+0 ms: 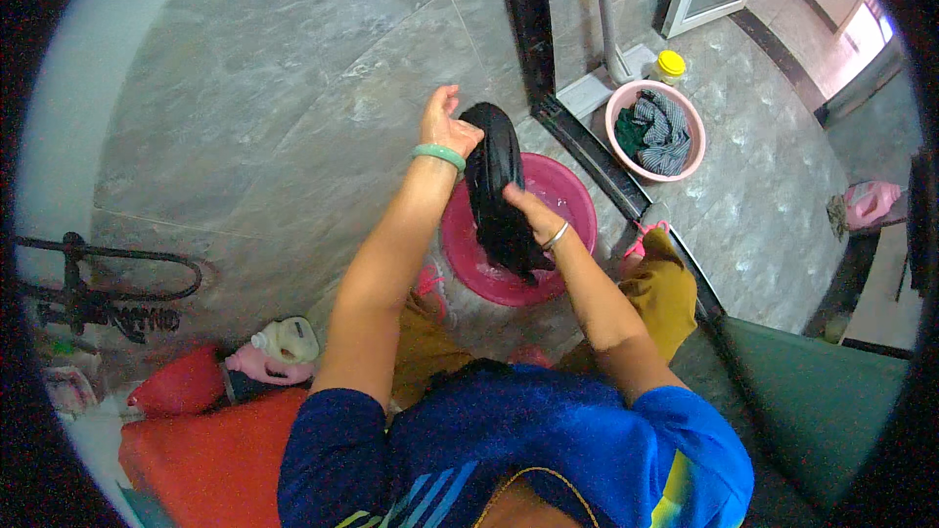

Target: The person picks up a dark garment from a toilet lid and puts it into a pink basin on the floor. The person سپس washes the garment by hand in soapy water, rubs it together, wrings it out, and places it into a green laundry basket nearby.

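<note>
A long, dark black garment [492, 171], wet-looking and bunched, hangs over the pink-red basin [584, 235] between my two hands. Its exact kind cannot be made out. My right hand [533, 213] grips its right side around the middle, thumb lying on top and the other fingers hidden behind it. Beside its upper left edge, my left hand [451, 125] has its fingers stretched out and its thumb side against the cloth. The garment's lower end reaches down into the basin, where some pale, sudsy water shows.
A light pink basin [696, 152] with striped and green clothes stands at the right, near a yellow-lidded jar [670, 66]. A black door track [597, 161] runs between the basins. Detergent bottles [291, 342] and a red object [210, 445] sit at lower left. A black wall rack [127, 279] is on the left.
</note>
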`<state>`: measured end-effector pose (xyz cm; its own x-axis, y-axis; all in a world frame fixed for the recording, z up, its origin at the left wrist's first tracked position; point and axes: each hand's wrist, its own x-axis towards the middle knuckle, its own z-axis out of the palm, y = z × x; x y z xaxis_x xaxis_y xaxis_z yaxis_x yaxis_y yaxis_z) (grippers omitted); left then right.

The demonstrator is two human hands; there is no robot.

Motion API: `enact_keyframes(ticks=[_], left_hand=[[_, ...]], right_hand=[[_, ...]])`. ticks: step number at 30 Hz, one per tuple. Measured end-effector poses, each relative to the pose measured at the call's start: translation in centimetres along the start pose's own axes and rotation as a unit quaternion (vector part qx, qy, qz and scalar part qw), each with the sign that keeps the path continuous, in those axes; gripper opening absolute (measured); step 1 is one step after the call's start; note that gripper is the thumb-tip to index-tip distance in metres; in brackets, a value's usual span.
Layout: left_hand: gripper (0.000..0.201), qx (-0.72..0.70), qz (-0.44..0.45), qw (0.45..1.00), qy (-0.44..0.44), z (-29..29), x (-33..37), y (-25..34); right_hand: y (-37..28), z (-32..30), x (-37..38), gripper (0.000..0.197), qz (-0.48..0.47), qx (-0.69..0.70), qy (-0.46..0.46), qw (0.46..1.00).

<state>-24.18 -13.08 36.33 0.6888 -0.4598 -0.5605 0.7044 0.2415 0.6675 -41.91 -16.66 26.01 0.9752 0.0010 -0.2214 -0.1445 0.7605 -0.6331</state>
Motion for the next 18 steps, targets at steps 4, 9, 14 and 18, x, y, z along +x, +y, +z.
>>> enact_keyframes(ticks=[4, 9, 14, 18], left_hand=[[0.089, 0.053, -0.148, 0.987, 0.012, -2.6, 4.0, -1.1], [0.055, 0.277, -0.169, 0.919, -0.225, -9.6, 4.6, 0.2], [0.051, -0.025, -0.248, 0.931, -0.268, -14.6, 4.4, -8.6], [0.071, -0.042, -0.086, 0.978, -0.183, -10.5, 0.3, -13.3]], right_hand=[[-0.4, 1.1, -1.3, 0.022, 0.013, 0.004, 0.006, 1.000], [-1.8, 0.3, -2.4, 0.024, 0.014, 0.209, 0.014, 0.978], [-2.3, 1.0, -2.4, 0.026, 0.048, 0.360, -0.028, 0.931], [-0.8, 1.2, -2.2, 0.031, 0.037, 0.364, -0.043, 0.930]])
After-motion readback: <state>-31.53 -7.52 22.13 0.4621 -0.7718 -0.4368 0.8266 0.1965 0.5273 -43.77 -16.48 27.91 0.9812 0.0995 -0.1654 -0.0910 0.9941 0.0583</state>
